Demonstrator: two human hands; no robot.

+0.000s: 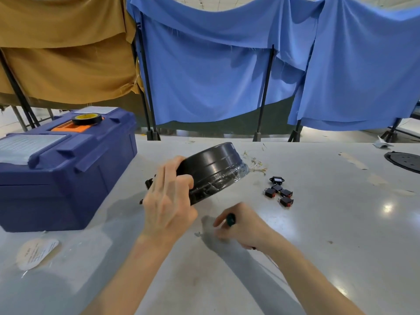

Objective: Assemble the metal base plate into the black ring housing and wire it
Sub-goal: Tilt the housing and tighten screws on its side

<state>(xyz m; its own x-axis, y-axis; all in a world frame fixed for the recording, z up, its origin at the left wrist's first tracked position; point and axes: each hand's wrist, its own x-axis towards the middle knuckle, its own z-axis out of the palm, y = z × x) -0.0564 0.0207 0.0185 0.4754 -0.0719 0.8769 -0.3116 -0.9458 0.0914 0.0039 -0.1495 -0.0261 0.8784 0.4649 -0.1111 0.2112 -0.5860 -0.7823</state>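
the left hand (168,201) curls its fingers and thumb over the near rim of the ring housing (213,167), holding it tilted low over the table (318,246). the right hand (241,228) is closed round a dark-handled tool (231,219), perhaps a screwdriver, near a small screw (197,234). right of the housing lie switches (280,194) and thin wires (254,163). a blue toolbox (68,178) stands to the left, with tape (87,119) on top.

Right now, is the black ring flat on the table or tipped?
Tipped. The left hand grips the black ring by its rim, side wall slanting toward the camera.
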